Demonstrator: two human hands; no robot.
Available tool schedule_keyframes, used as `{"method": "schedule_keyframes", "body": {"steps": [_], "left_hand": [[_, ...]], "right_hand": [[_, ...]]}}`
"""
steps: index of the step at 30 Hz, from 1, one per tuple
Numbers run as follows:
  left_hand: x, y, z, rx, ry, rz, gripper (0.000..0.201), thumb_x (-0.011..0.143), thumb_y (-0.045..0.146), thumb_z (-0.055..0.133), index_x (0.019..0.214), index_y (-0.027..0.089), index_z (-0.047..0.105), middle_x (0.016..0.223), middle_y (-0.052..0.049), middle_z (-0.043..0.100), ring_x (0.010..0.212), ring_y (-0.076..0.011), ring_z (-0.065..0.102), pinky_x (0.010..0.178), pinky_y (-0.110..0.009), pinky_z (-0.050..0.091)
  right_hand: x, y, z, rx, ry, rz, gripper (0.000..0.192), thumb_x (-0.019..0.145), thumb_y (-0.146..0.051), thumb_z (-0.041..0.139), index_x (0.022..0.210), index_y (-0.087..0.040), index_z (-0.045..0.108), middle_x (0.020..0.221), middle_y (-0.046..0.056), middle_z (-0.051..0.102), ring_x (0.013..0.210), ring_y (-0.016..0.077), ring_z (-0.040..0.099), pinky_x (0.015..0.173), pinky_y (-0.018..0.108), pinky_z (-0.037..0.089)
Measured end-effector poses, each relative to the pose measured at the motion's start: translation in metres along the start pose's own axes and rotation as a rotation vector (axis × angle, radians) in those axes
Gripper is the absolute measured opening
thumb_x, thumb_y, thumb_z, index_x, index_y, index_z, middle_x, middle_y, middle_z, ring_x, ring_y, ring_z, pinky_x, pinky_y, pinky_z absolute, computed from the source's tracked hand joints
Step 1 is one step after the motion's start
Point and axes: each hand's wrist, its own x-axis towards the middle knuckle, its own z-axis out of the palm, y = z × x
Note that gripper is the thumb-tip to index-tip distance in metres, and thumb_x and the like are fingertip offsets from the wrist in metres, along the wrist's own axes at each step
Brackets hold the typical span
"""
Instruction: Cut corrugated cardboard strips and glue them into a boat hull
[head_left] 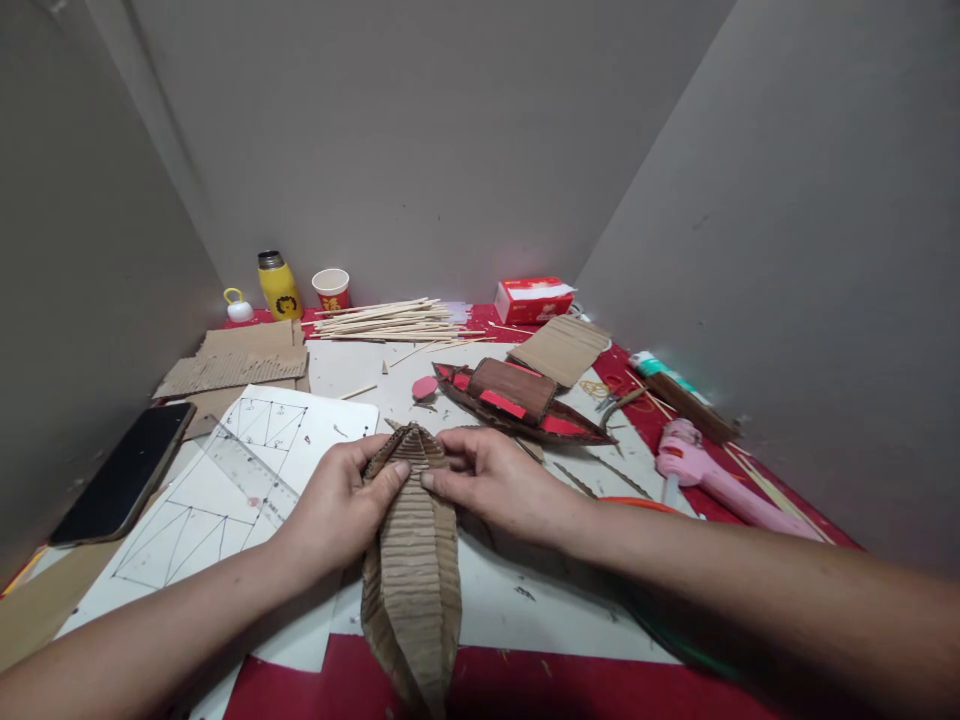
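A boat-shaped hull of brown corrugated cardboard is held between my two hands, its ribbed underside facing up and its near end pointing toward me. My left hand grips the left edge near the far end, thumb on the ribbed face. From the other side my right hand pinches the same end, its thumb close to the left thumb. Some fingers are hidden behind the cardboard. Beyond my right hand lies a finished-looking model boat with a brown curved cover and red deck pieces.
Left are a ruler on a drawing sheet, a phone and cardboard sheets. Wooden sticks, a yellow bottle, a paper cup and a tissue box stand behind. A pink glue gun lies right.
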Motion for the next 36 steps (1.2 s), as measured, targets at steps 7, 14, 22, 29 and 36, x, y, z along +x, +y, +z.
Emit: {"method": "schedule_keyframes", "body": {"steps": [7, 14, 22, 29, 36], "left_hand": [[-0.002, 0.003, 0.0, 0.031, -0.002, 0.011, 0.024, 0.089, 0.024, 0.057, 0.107, 0.016, 0.071, 0.095, -0.004, 0.074, 0.086, -0.0197, 0.066, 0.077, -0.03, 0.049], [-0.001, -0.001, 0.001, 0.07, 0.018, 0.029, 0.021, 0.089, 0.028, 0.06, 0.101, 0.017, 0.073, 0.084, -0.002, 0.072, 0.084, -0.0189, 0.065, 0.073, -0.027, 0.048], [0.003, 0.003, -0.004, 0.011, -0.059, -0.057, 0.019, 0.088, 0.03, 0.061, 0.094, 0.017, 0.074, 0.082, -0.002, 0.071, 0.076, -0.0163, 0.061, 0.068, -0.025, 0.045], [0.001, 0.001, -0.002, 0.011, -0.157, -0.075, 0.019, 0.089, 0.031, 0.06, 0.082, 0.017, 0.07, 0.077, 0.0, 0.068, 0.07, -0.0142, 0.059, 0.066, -0.024, 0.044], [0.005, -0.001, -0.001, -0.052, -0.14, -0.106, 0.017, 0.087, 0.032, 0.064, 0.09, 0.016, 0.071, 0.083, -0.001, 0.07, 0.076, -0.0142, 0.061, 0.072, -0.025, 0.047]], "right_hand": [[-0.002, -0.005, -0.005, -0.232, 0.047, -0.088, 0.009, 0.082, -0.016, 0.054, 0.076, -0.017, 0.06, 0.072, 0.0, 0.062, 0.066, 0.0144, 0.055, 0.061, 0.025, 0.043], [0.001, 0.007, -0.003, -0.216, 0.056, -0.116, 0.009, 0.082, -0.021, 0.055, 0.073, -0.017, 0.057, 0.07, 0.0, 0.059, 0.067, 0.0148, 0.054, 0.062, 0.025, 0.044], [-0.003, -0.011, -0.02, -0.466, 0.113, -0.26, 0.016, 0.084, -0.025, 0.061, 0.094, -0.017, 0.07, 0.088, 0.005, 0.071, 0.079, 0.0199, 0.064, 0.072, 0.03, 0.049], [-0.005, -0.01, -0.015, -0.523, 0.097, -0.417, 0.015, 0.086, -0.014, 0.056, 0.083, -0.016, 0.071, 0.075, 0.003, 0.068, 0.07, 0.0149, 0.061, 0.066, 0.025, 0.045], [-0.004, -0.006, -0.014, -0.542, 0.162, -0.417, 0.013, 0.084, -0.012, 0.058, 0.08, -0.016, 0.07, 0.074, 0.003, 0.067, 0.069, 0.0149, 0.061, 0.065, 0.025, 0.045]]}}
